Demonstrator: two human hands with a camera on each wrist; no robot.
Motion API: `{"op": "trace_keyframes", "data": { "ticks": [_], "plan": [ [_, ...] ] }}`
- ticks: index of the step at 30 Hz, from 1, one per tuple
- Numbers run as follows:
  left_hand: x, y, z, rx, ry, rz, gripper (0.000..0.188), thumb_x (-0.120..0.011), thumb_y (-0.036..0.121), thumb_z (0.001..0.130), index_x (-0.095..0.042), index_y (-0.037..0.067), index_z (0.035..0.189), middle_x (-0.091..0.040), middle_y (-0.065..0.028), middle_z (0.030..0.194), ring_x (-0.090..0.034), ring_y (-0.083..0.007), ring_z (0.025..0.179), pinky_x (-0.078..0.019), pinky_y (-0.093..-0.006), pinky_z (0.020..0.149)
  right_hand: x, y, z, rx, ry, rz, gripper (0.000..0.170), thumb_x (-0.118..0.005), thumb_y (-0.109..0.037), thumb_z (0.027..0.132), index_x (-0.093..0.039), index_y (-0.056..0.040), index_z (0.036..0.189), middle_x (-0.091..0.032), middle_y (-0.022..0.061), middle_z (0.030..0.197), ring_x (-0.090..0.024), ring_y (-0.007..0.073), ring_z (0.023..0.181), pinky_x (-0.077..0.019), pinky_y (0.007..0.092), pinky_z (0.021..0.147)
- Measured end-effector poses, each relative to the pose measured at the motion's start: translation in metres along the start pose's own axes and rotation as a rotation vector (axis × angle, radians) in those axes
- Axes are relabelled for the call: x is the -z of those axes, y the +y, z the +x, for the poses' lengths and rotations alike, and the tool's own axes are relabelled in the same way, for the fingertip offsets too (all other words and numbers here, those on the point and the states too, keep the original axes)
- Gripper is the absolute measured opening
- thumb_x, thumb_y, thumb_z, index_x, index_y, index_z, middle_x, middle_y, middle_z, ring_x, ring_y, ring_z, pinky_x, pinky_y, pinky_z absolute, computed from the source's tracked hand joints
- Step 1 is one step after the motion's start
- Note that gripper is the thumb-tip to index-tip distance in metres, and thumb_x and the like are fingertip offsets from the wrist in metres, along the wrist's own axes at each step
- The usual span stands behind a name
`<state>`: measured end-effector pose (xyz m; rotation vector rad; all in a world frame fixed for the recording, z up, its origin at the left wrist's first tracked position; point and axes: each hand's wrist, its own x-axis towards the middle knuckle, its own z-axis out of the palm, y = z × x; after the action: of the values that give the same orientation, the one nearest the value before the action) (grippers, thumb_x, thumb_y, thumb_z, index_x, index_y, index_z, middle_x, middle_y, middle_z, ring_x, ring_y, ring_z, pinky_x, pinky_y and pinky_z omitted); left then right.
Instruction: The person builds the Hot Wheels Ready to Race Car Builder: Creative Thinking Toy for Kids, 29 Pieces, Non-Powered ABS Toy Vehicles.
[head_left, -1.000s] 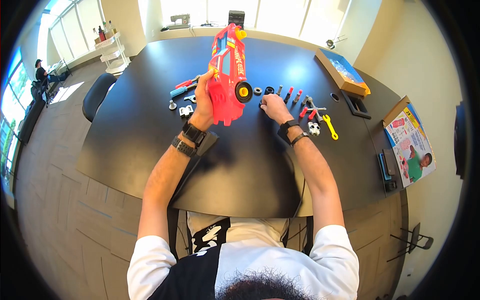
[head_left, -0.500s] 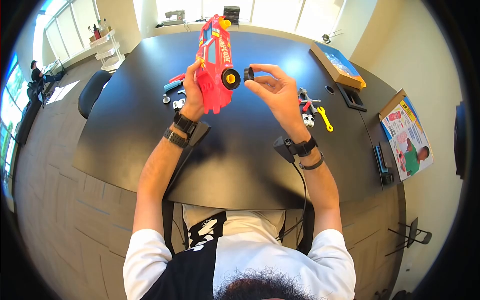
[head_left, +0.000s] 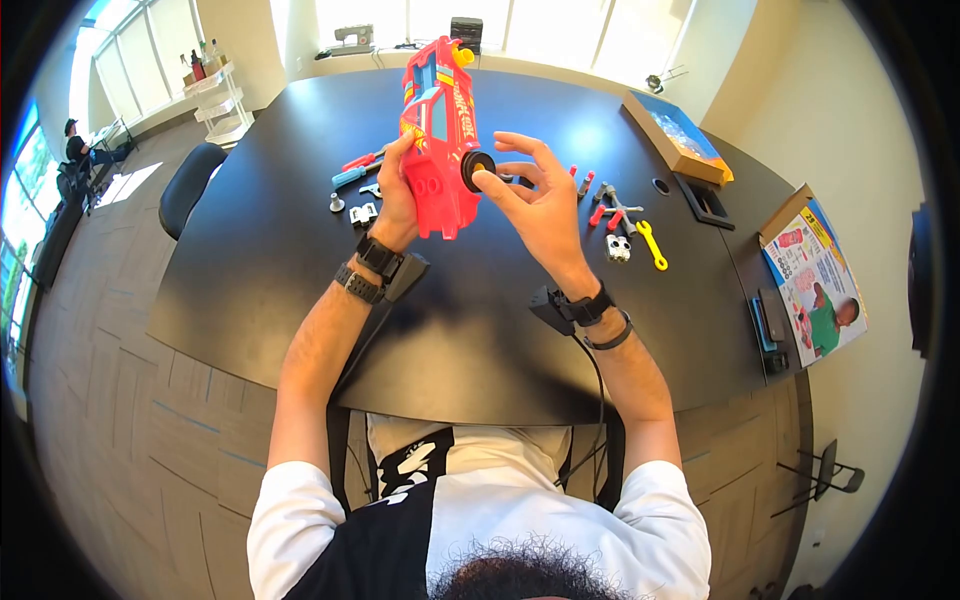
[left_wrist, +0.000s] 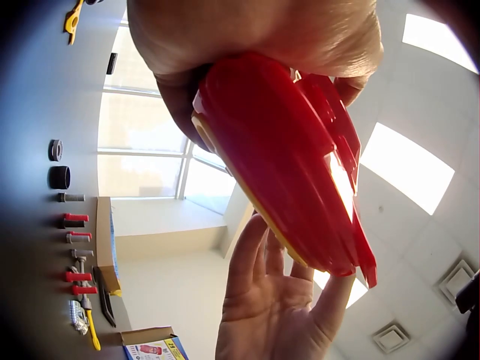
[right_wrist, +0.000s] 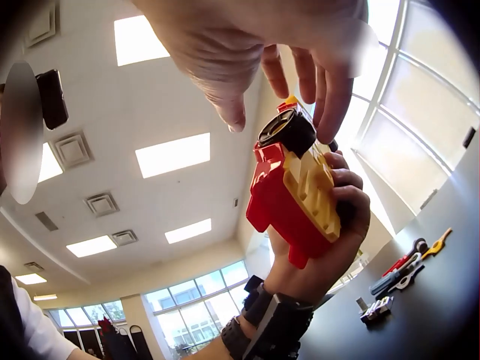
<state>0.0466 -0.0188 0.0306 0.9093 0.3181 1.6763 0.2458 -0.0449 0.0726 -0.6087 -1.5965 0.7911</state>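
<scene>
A red toy car (head_left: 428,190) is held up on end above the table, its yellow underside (right_wrist: 319,196) facing the right wrist camera. My left hand (head_left: 398,208) grips it around the body from the left. On its near right corner sits a black wheel (right_wrist: 289,130) with a yellow centre. A bare yellow hub (head_left: 463,57) sticks out at the top end. My right hand (head_left: 543,208) is at the black wheel, fingers spread and fairly straight. Its thumb overlaps the wheel in the head view, while the right wrist view shows the thumb apart from it.
Right of the hands lie red-handled bolts (head_left: 587,183), a grey cross-shaped piece (head_left: 622,210), a white block (head_left: 618,248) and a yellow wrench (head_left: 652,245). Blue and red tools (head_left: 350,176) and a white part (head_left: 363,214) lie left. An open box (head_left: 680,140) stands back right.
My right hand picked up a black ring-shaped tyre from the table and brought it left to the car's near wheel. Its fingers have since spread. My left hand keeps holding the car.
</scene>
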Motion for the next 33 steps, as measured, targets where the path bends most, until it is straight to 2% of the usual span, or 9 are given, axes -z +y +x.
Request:
{"op": "trace_keyframes", "data": {
  "ticks": [2, 5, 9, 13, 15, 18, 24, 26, 33],
  "plan": [
    [-0.002, 0.001, 0.000, -0.010, 0.003, 0.001, 0.062, -0.057, 0.052, 0.105, -0.057, 0.001, 0.141, -0.074, -0.0157, 0.124, -0.076, -0.0250, 0.106, -0.0627, -0.0392, 0.093, 0.003, 0.009, 0.001, 0.013, -0.135, 0.187, 0.039, -0.087, -0.008, 0.093, -0.073, 0.0041, 0.127, -0.066, 0.0141, 0.138, -0.074, 0.0220, 0.117, -0.0689, 0.0351, 0.095],
    [-0.002, 0.000, 0.001, -0.023, 0.001, 0.008, 0.062, -0.056, 0.052, 0.105, -0.057, 0.001, 0.141, -0.074, -0.0156, 0.124, -0.075, -0.0250, 0.107, -0.0624, -0.0393, 0.094, 0.006, 0.012, -0.001, 0.038, -0.181, 0.173, 0.034, -0.083, 0.000, 0.095, -0.073, 0.0043, 0.127, -0.067, 0.0122, 0.136, -0.073, 0.0221, 0.121, -0.0673, 0.0375, 0.103],
    [-0.001, 0.001, 0.000, -0.012, -0.027, -0.012, 0.058, -0.055, 0.051, 0.107, -0.059, 0.003, 0.140, -0.074, -0.0129, 0.124, -0.075, -0.0214, 0.107, -0.0610, -0.0364, 0.096, 0.005, 0.017, 0.001, 0.052, -0.162, 0.175, 0.033, -0.083, 0.001, 0.094, -0.073, 0.0054, 0.125, -0.069, 0.0123, 0.132, -0.074, 0.0214, 0.118, -0.0673, 0.0372, 0.103],
    [0.003, -0.001, 0.001, -0.018, -0.022, 0.005, 0.057, -0.054, 0.051, 0.107, -0.059, 0.003, 0.139, -0.074, -0.0131, 0.125, -0.074, -0.0215, 0.108, -0.0607, -0.0363, 0.096, 0.004, 0.019, 0.003, 0.025, -0.134, 0.144, 0.032, -0.086, -0.002, 0.093, -0.074, 0.0053, 0.121, -0.074, 0.0120, 0.124, -0.076, 0.0187, 0.111, -0.0680, 0.0355, 0.098],
    [0.001, -0.002, 0.000, -0.005, 0.002, -0.010, 0.060, -0.059, 0.049, 0.105, -0.058, 0.000, 0.139, -0.073, -0.0160, 0.124, -0.076, -0.0248, 0.106, -0.0628, -0.0388, 0.092, 0.003, 0.019, 0.001, 0.021, -0.128, 0.126, 0.032, -0.087, -0.003, 0.093, -0.074, 0.0052, 0.120, -0.075, 0.0119, 0.121, -0.076, 0.0176, 0.109, -0.0681, 0.0347, 0.095],
    [-0.003, -0.002, 0.001, -0.034, 0.027, -0.006, 0.061, -0.058, 0.051, 0.105, -0.058, 0.000, 0.139, -0.073, -0.0158, 0.125, -0.076, -0.0248, 0.107, -0.0625, -0.0387, 0.094, 0.000, 0.020, -0.003, 0.008, -0.121, 0.134, 0.034, -0.087, -0.004, 0.093, -0.074, 0.0045, 0.123, -0.076, 0.0119, 0.122, -0.075, 0.0170, 0.111, -0.0673, 0.0337, 0.095],
    [0.002, -0.005, 0.004, -0.058, 0.020, -0.020, 0.063, -0.055, 0.053, 0.106, -0.058, 0.000, 0.140, -0.073, -0.0150, 0.126, -0.075, -0.0240, 0.110, -0.0614, -0.0382, 0.096, -0.005, 0.022, -0.004, 0.047, -0.154, 0.253, 0.041, -0.083, -0.001, 0.096, -0.071, 0.0028, 0.136, -0.068, 0.0096, 0.127, -0.072, 0.0186, 0.118, -0.0644, 0.0343, 0.103],
    [0.003, -0.006, 0.005, -0.049, 0.012, -0.035, 0.063, -0.056, 0.053, 0.106, -0.058, 0.000, 0.140, -0.073, -0.0149, 0.126, -0.075, -0.0239, 0.110, -0.0614, -0.0382, 0.097, -0.003, 0.023, -0.003, 0.086, -0.186, 0.226, 0.044, -0.080, 0.001, 0.097, -0.070, 0.0011, 0.140, -0.064, 0.0086, 0.129, -0.071, 0.0190, 0.119, -0.0639, 0.0338, 0.103],
    [0.000, -0.004, 0.003, -0.034, 0.017, -0.034, 0.062, -0.057, 0.052, 0.105, -0.058, 0.000, 0.139, -0.073, -0.0142, 0.125, -0.075, -0.0232, 0.108, -0.0619, -0.0378, 0.095, -0.002, 0.016, -0.006, 0.179, -0.180, 0.092, 0.045, -0.079, 0.000, 0.098, -0.070, -0.0003, 0.142, -0.066, 0.0104, 0.130, -0.073, 0.0204, 0.114, -0.0624, 0.0346, 0.105]
  ]
}}
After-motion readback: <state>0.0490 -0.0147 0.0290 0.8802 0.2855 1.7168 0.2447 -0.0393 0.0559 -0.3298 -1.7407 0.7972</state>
